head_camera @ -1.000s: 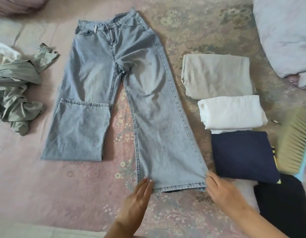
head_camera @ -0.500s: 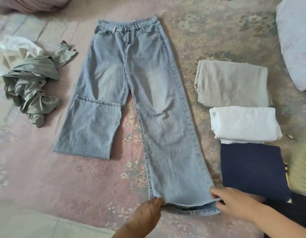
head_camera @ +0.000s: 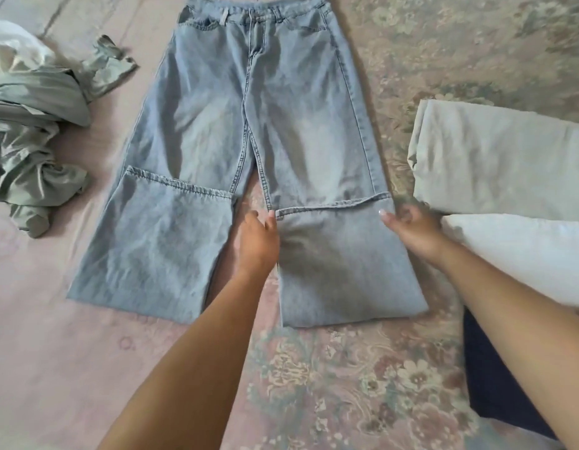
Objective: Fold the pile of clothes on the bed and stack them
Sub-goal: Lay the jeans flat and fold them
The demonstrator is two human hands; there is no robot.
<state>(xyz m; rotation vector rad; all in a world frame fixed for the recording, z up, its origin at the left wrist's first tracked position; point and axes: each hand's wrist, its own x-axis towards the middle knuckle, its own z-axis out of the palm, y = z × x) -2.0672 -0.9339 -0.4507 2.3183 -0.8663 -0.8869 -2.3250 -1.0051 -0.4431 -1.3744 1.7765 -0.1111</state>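
Note:
Light blue jeans (head_camera: pixel 259 125) lie flat on the bed, waistband at the top. Both lower legs are folded up, their hems lying across the knees. My left hand (head_camera: pixel 257 243) pinches the inner corner of the right leg's hem (head_camera: pixel 330 206). At that hem's outer corner my right hand (head_camera: pixel 411 228) grips with curled fingers. To the left is a crumpled pile of grey-green clothes (head_camera: pixel 31 131) with a white garment (head_camera: pixel 12 50) on top.
On the right lie folded clothes in a row: a beige one (head_camera: pixel 499 157), a white one (head_camera: pixel 522 254) and a navy one (head_camera: pixel 496 378) partly under my right arm. A pink floral bedspread (head_camera: pixel 346 384) covers the bed.
Both hands lifted the right leg's hem from the near end and carried it up to the knee, folding that leg in half. The view moved closer.

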